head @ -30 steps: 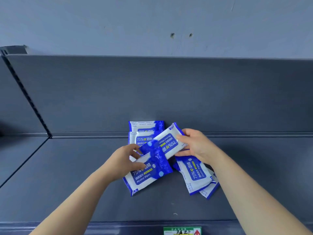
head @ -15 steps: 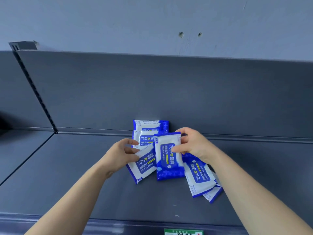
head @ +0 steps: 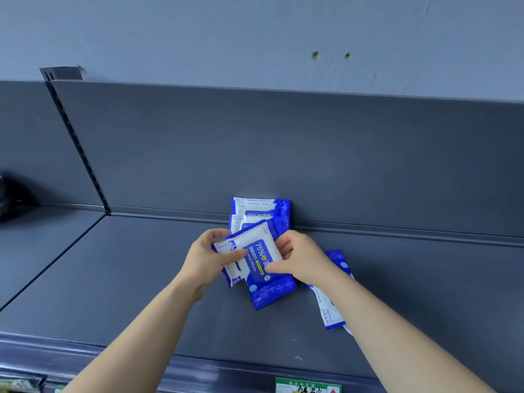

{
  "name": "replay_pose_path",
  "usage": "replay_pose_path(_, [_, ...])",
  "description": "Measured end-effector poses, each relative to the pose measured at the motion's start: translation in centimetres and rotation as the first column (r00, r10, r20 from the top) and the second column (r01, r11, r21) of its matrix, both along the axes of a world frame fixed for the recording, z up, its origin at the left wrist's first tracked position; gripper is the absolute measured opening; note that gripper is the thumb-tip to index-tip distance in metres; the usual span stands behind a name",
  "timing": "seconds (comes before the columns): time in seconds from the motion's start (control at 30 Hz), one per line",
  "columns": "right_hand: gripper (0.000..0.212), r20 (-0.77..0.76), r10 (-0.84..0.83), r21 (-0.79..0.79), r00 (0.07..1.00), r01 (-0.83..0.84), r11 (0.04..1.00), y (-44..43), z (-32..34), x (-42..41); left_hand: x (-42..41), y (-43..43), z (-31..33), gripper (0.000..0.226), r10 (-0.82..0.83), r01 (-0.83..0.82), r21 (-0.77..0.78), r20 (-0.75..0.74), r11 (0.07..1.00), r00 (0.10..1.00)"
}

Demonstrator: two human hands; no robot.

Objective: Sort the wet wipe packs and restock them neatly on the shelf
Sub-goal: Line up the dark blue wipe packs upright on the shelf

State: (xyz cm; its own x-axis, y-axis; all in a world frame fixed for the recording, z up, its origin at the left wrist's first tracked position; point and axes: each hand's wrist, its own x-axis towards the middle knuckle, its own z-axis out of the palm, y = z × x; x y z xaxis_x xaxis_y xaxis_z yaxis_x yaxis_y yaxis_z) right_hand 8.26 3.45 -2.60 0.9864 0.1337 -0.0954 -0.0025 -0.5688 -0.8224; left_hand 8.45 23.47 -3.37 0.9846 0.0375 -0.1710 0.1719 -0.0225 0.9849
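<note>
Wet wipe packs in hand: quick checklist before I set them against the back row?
1. Left hand grip on lower pack: ok, thumb across it.
2. Right hand grip on top pack: ok, fingers pinch its right edge.
3. Held packs squared up: not ok, top pack sits skewed over lower pack.
4. Back row packs upright against back panel: ok.
5. Loose packs beside the right forearm sorted: not ok, lying askew on shelf.
6. Count in back row: cannot tell, overlapped.
</note>
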Motion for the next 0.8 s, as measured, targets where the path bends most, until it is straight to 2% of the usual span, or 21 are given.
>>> replay_pose_path(0.07, [0.030,-0.026,0.060,0.005,0.998,-0.060,0.998,-0.2,-0.2,-0.4,0.0,0.3,0.0,0.048,0.012,-0.014,-0.078,-0.023,0.997,1.000])
replay_pose_path(0.17, [0.019,0.056,0.038,0.053,0.998,-0.041,0.998,-1.0,0.0,-0.1,-0.2,0.6,0.2,0.043,-0.012,0.003,-0.194,-0.045,0.981,0.999])
replay_pose_path(0.27, [0.015,0.083,0.089,-0.048,0.993,-0.086,0.995,-2.1,1.0,0.4,-0.5,0.7,0.6,0.026,-0.028,0.016,-0.197,-0.058,0.980,0.998])
replay_pose_path(0.33, [0.017,0.044,0.147,-0.149,0.988,-0.139,0.979,-2.3,1.3,0.6,-0.7,0.6,0.6,0.029,-0.046,0.032,-0.186,-0.076,0.982,0.996])
replay_pose_path(0.4, [0.024,0.043,0.136,-0.200,0.990,-0.125,0.972,-1.7,1.2,0.5,-1.0,0.4,0.7,0.027,-0.131,0.119,-0.176,-0.063,0.977,0.989])
replay_pose_path(0.43, [0.028,0.064,0.106,-0.203,0.992,-0.091,0.975,-1.4,1.0,0.5,-1.2,0.3,0.7,0.025,-0.201,0.195,-0.120,-0.038,0.973,0.979])
replay_pose_path(0.5, [0.034,0.102,0.058,-0.198,0.993,-0.037,0.980,-0.7,0.4,0.5,-1.4,0.2,0.1,0.035,-0.288,0.287,0.082,-0.003,0.954,0.958])
replay_pose_path(0.6, [0.042,0.111,0.006,-0.214,0.994,0.018,0.977,-0.9,0.1,0.7,-1.1,0.2,-1.2,0.034,-0.202,0.186,0.341,0.012,0.921,0.979])
replay_pose_path(0.67, [0.052,0.089,-0.033,-0.281,0.996,0.056,0.958,-2.1,0.4,0.7,-0.3,0.4,-1.9,0.031,-0.139,0.104,0.475,0.038,0.874,0.990])
replay_pose_path(0.8, [0.075,-0.075,-0.142,-0.481,0.987,0.089,0.872,-6.0,1.5,0.4,1.2,0.1,-2.5,0.034,-0.119,0.095,0.477,0.020,0.874,0.993])
